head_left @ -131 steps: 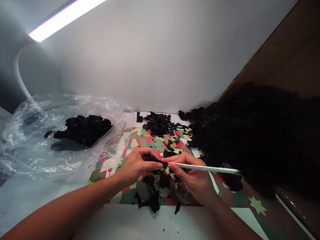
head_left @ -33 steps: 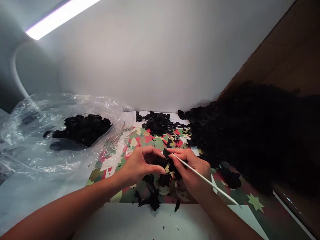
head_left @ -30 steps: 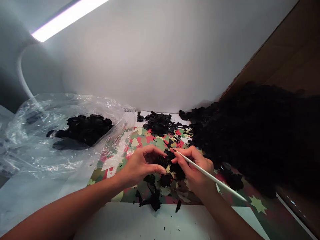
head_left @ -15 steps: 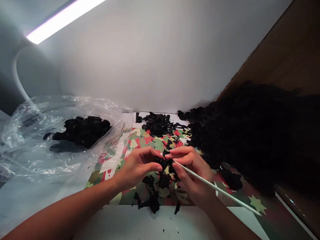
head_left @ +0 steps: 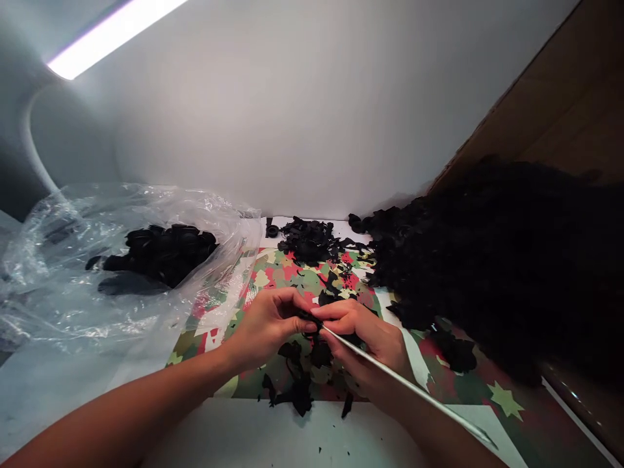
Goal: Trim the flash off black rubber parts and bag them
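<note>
My left hand (head_left: 275, 322) pinches a small black rubber-like part (head_left: 308, 318) between thumb and fingers, and the fingers hide most of it. Close against it, my right hand (head_left: 365, 338) is closed on a thin pale rod (head_left: 404, 380). That rod slants from the fingertips down to the lower right, across the right wrist. Its near end meets the black part, but the exact contact is hidden. Torn black scraps (head_left: 295, 390) lie on the patterned sheet (head_left: 275, 276) below and around both hands.
A clear plastic bag (head_left: 58, 279) with several black round parts (head_left: 170, 253) lies at the left. A small black heap (head_left: 309, 237) sits behind the hands. At the right, a large black pile (head_left: 468, 260) spills from a cardboard box (head_left: 550, 117). A lamp (head_left: 117, 36) shines above.
My right hand has moved left, bringing its fingertips against the left hand's. The rod has shifted left and down with it. The left hand stays nearly in place, with the black part now more covered.
</note>
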